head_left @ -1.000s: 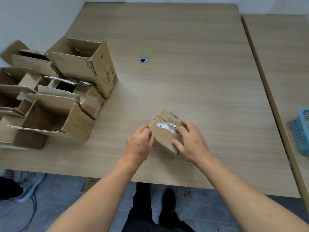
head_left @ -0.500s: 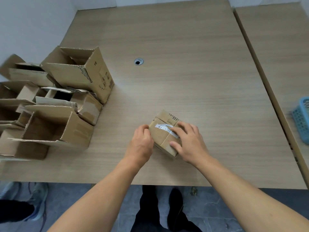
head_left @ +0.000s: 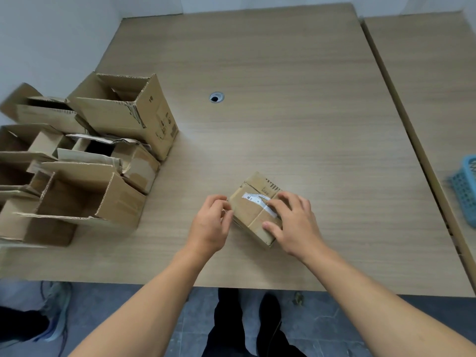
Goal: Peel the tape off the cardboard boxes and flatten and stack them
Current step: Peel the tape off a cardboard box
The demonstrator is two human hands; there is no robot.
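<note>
Over the last second my right hand (head_left: 296,228) creeps inward across the box (head_left: 247,212), so its first finger now lies on the white label (head_left: 253,198) instead of along the far right edge. The box itself barely shifts. The rest of the apparent motion is the camera tipping.

The box sits on the table (head_left: 283,124) near the front edge, a little right of centre, closed and resting flat. It is turned on the diagonal: its long axis appears to run from far left to near right, and one corner points back toward me. The label lies along that same line, torn and slanted. A straight band crosses the top the other way; I cannot tell whether it is tape or a flap seam.

The right hand is draped over the right half of the box, fingers gently bent on top and the thumb pressing the near edge, so it holds the box. My left hand (head_left: 210,225) is curled, fingertips and thumb bunched against the box's left corner. Whether they pinch anything there I cannot tell.

Well apart to the left stand the open boxes (head_left: 123,117), crowded together, flaps up. A hole (head_left: 215,97) sits mid-table, and a blue basket (head_left: 463,189) shows at the right edge
</note>
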